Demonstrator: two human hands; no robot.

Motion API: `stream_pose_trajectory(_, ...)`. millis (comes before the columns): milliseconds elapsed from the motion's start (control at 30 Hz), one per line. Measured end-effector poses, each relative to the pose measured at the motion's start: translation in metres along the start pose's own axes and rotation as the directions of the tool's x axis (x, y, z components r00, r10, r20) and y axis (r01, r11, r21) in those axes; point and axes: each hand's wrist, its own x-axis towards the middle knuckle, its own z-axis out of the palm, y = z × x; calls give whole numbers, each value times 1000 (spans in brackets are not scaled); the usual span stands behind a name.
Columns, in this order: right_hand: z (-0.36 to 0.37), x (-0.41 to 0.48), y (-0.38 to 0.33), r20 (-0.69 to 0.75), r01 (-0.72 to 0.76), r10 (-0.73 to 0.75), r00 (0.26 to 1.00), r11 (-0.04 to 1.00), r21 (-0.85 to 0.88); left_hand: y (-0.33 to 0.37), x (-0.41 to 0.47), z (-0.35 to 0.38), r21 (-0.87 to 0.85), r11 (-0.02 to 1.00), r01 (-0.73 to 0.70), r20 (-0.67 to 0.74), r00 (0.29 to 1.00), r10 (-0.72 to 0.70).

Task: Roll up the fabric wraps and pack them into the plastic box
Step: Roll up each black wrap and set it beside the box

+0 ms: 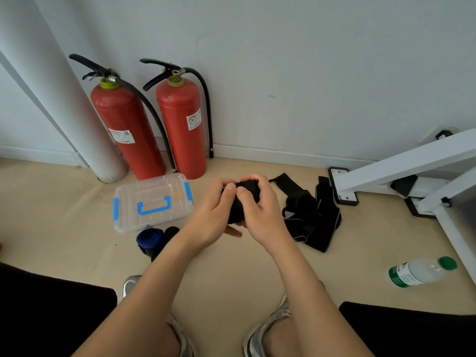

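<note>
A rolled black fabric wrap (239,202) is held above the floor between both hands. My left hand (215,215) grips its left side, and my right hand (260,210) closes over its right side, thumbs on top. The clear plastic box (152,202) with blue latches and handle lies shut on the floor to the left. In front of it rest a rolled blue wrap (149,239) and a dark roll (171,231), partly hidden by my left forearm. Loose black wraps (311,217) lie in a heap to the right.
Two red fire extinguishers (177,127) stand against the wall behind the box, next to a white pipe (85,124). A white metal frame (401,166) with black feet is at the right. A plastic bottle (422,274) lies at the lower right. My knees and shoes fill the bottom.
</note>
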Motion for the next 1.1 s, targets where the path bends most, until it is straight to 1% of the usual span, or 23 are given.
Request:
stream_pose_trajectory(33, -1, 0, 2, 14, 52, -51, 999, 998, -44, -1, 0, 0, 9, 1000, -7, 10, 1000, 7)
stream_pose_trajectory(133, 0, -2, 6, 53, 140, -136, 989, 987, -73, -9, 2, 0, 29, 997, -78, -26, 997, 79)
stream_pose_trajectory(233, 1, -1, 9, 21, 198, -197, 980, 962, -187, -18, 3, 3, 14, 995, -98, -42, 994, 98)
stream_pose_trajectory(300, 0, 0, 15, -20, 196, -209, 978, 945, -263, -27, 4, 5, 24, 996, -88, -39, 995, 89)
stream_pose_trajectory(333, 0, 0, 19, -32, 173, -191, 981, 940, -293, -33, 6, 5, 31, 997, -69, -29, 997, 70)
stream_pose_trajectory(367, 1, 0, 23, -24, 125, -139, 990, 945, -301, -40, 6, 4, 43, 998, -40, -14, 999, 41)
stream_pose_trajectory(433, 1, -2, 34, 68, -34, 51, 996, 973, -229, -57, 8, -2, 81, 997, 20, 8, 1000, -21)
stream_pose_trajectory(500, 0, -3, 49, 203, -202, 227, 953, 970, -135, -77, 10, -11, 111, 990, 87, 12, 996, -88)
stream_pose_trajectory(533, -1, -4, 59, 250, -248, 272, 929, 961, -125, -87, 10, -14, 129, 984, 121, 15, 992, -124)
stream_pose_trajectory(567, -1, -5, 69, 268, -263, 294, 917, 954, -144, -98, 10, -16, 172, 974, 146, 10, 989, -150)
stream_pose_trajectory(633, 2, -7, 93, 229, -270, 323, 918, 933, -237, -124, 10, -21, 359, 919, 163, -56, 987, -153)
stream_pose_trajectory(667, 5, -9, 105, 181, -281, 339, 923, 917, -283, -139, 8, -24, 486, 853, 191, -114, 981, -155)
stream_pose_trajectory(700, 8, -10, 117, 131, -295, 352, 927, 899, -324, -154, 5, -28, 602, 757, 252, -189, 967, -172)
stream_pose_trajectory(733, 12, -11, 128, 91, -313, 366, 926, 880, -357, -167, 0, -33, 679, 649, 343, -286, 938, -196)
stream_pose_trajectory(767, 16, -12, 138, 64, -331, 381, 922, 865, -378, -177, -4, -38, 713, 551, 434, -380, 899, -217)
stream_pose_trajectory(800, 21, -13, 146, 52, -344, 393, 918, 855, -389, -184, -9, -43, 716, 477, 509, -453, 859, -237)
stream_pose_trajectory(833, 27, -14, 154, 54, -345, 399, 915, 846, -407, -189, -13, -48, 698, 437, 567, -508, 822, -256)
stream_pose_trajectory(867, 32, -14, 160, 63, -331, 397, 916, 834, -441, -194, -15, -53, 669, 423, 612, -547, 790, -278)
stream_pose_trajectory(933, 45, -17, 170, 102, -275, 387, 916, 794, -542, -204, -17, -60, 612, 449, 651, -564, 757, -329)
stream_pose_trajectory(1033, 70, -22, 183, 203, -156, 394, 897, 711, -686, -214, -15, -70, 565, 516, 644, -551, 760, -345)
stream_pose_trajectory(1100, 87, -27, 191, 266, -117, 432, 862, 680, -724, -217, -11, -76, 572, 501, 650, -566, 755, -333)
